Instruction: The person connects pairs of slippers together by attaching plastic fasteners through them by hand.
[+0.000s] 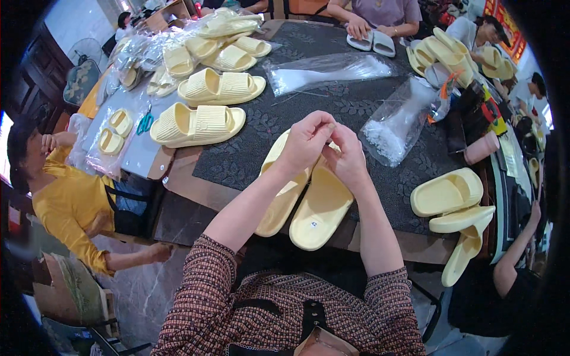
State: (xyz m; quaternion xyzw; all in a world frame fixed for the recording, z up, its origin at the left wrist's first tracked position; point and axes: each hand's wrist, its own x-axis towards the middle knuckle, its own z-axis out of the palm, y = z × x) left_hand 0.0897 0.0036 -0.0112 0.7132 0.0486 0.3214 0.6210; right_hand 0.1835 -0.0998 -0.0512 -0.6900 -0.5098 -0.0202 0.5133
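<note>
A pair of pale yellow slippers lies in front of me at the table's near edge: the left slipper and, beside it, the right slipper with a small round sticker at its heel. Above their straps, my left hand and my right hand meet, fingertips pinched together. Whatever is between the fingers is too small or hidden to make out. My hands cover much of the straps. Just right of my right hand rests a clear bag of small white plastic pieces; a longer bag of white strands lies beyond.
Ribbed yellow slippers stand at left, near green-handled scissors and a heap of bagged slippers. More slippers lie at right, by a pink cup. A person in yellow sits left; another across handles white slippers.
</note>
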